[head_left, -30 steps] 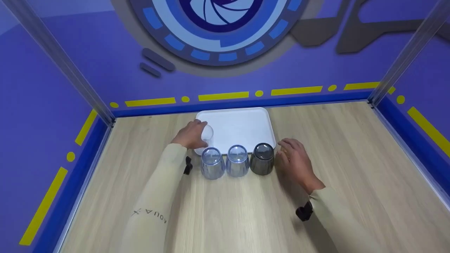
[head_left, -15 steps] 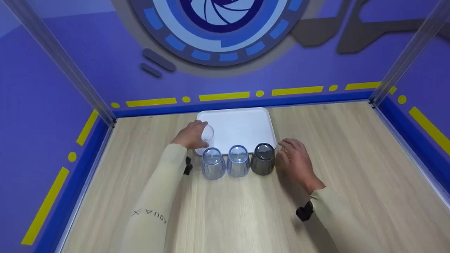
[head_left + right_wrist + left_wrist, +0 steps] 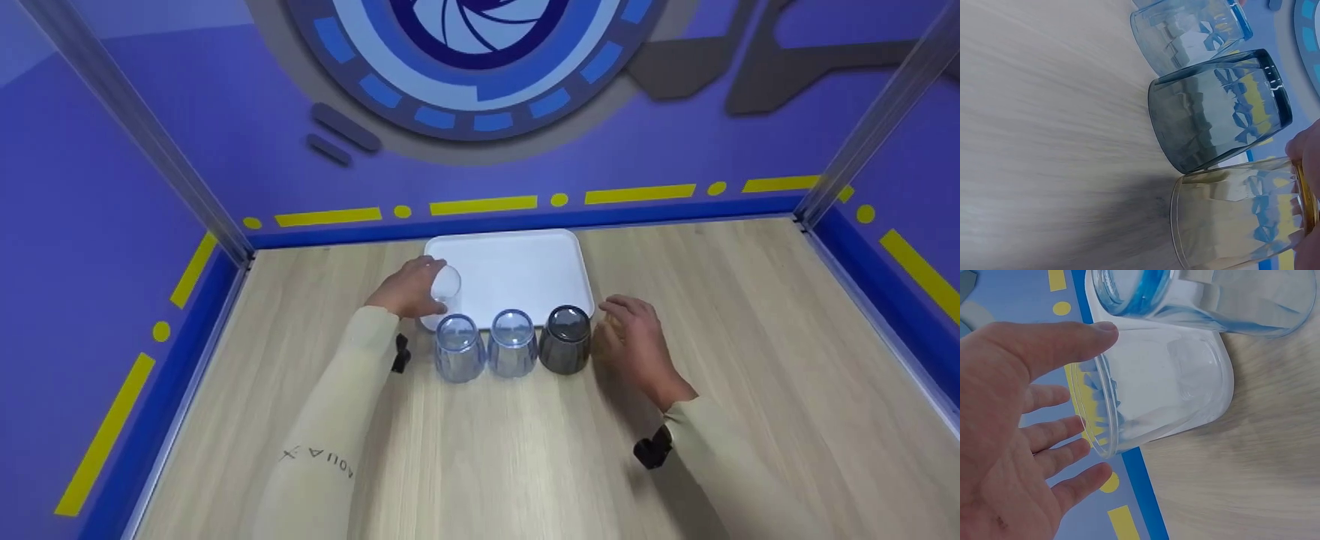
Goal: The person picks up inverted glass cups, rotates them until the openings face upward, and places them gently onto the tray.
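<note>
**Two hands, two cups**

The yellow cup (image 3: 1235, 216) stood on the table (image 3: 487, 450) beside the grey cup (image 3: 565, 339). The right hand (image 3: 634, 346) curled round its top. The left hand (image 3: 409, 289) pinched the clear cup (image 3: 1151, 391), tipped over the tray (image 3: 525, 262) corner. Both cups looked light, stiff and slippery, best held round the sides

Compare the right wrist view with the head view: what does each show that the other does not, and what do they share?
Only the right wrist view plainly shows the pale yellow clear plastic cup that the right hand's fingertips touch. Only the head view shows the white rectangular plastic tray, the left hand gripping a colourless clear cup, and the purple back wall. Both show the dark grey cup and a neighbouring blue-tinted cup standing upside down on the wooden tabletop.
</note>
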### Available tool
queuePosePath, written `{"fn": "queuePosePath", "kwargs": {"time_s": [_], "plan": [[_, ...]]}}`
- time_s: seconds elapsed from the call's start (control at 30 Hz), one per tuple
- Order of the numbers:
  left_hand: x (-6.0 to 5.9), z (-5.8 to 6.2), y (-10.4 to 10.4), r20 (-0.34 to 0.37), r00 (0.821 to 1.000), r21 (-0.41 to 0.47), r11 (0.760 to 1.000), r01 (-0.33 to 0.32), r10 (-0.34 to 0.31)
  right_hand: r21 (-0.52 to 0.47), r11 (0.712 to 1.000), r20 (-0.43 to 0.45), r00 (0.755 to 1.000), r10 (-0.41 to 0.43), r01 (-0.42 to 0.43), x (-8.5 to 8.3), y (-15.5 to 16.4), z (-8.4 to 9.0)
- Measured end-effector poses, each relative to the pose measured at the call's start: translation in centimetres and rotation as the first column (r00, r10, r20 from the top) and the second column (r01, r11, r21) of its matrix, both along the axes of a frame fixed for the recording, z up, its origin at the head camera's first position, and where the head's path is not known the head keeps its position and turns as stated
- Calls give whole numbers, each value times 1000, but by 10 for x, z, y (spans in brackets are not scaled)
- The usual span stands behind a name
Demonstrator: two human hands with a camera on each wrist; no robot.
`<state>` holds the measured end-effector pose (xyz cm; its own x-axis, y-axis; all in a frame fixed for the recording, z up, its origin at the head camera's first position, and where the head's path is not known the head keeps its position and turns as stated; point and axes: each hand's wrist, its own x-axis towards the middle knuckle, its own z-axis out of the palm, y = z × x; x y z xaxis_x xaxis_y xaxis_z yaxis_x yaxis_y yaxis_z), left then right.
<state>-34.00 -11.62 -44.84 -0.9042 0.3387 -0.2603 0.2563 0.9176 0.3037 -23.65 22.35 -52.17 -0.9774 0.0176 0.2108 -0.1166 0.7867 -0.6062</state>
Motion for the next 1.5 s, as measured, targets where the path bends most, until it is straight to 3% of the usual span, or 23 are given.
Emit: {"fn": "queuePosePath", "kwargs": {"time_s": [0.33, 0.63, 0.93, 1.3, 1.5], "plan": [[4, 6, 0, -4, 999, -6, 999, -40, 40, -61, 998, 59, 998, 5, -1, -1, 2, 8], [9, 11, -3, -9, 998, -17, 998, -55, 55, -62, 998, 37, 999, 32, -30, 1, 5, 11], [13, 16, -5, -61, 998, -30, 999, 25, -27, -35, 999, -74, 997, 27, -30, 0, 7, 10], [22, 24, 5, -81, 996, -37, 999, 28, -31, -44, 999, -15, 1000, 15, -15, 7, 8, 17], [26, 28, 10, -90, 995, -34, 999, 42, -45, -45, 999, -41, 999, 26, -27, 10, 11, 20]]}}
